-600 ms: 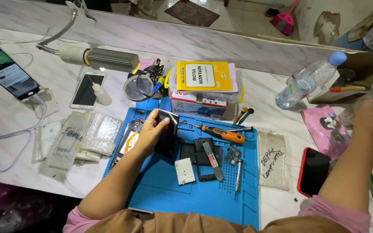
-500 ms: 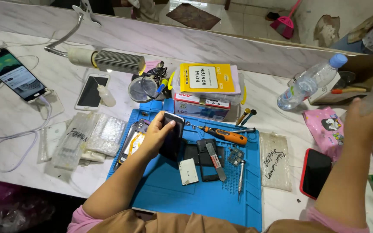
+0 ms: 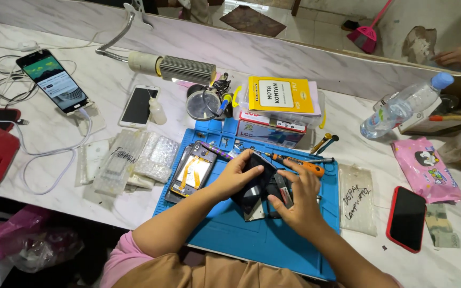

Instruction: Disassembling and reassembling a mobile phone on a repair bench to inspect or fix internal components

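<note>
My left hand point(image 3: 236, 176) grips the upper left edge of a dark phone point(image 3: 253, 193), tilted up over the blue work mat point(image 3: 225, 234). My right hand point(image 3: 299, 202) holds the same phone from the right, with the fingers curled over its right side. Just left of my left hand an opened phone point(image 3: 192, 173) with orange and yellow insides lies on the mat. An orange-handled screwdriver point(image 3: 306, 165) lies just beyond my right hand's fingertips.
Behind the mat stand a yellow booklet on a box point(image 3: 279, 96), a round magnifier point(image 3: 203, 104) and a lamp head point(image 3: 180, 68). A lit phone point(image 3: 54, 81), a white phone point(image 3: 140, 105) and bubble-wrap bags point(image 3: 134, 160) lie left. A water bottle point(image 3: 401, 109), pink wipes point(image 3: 427, 169) and a red-cased phone point(image 3: 406, 218) lie right.
My right hand has come in from the far right of the table and closed on the dark phone. My left hand has stayed on the phone.
</note>
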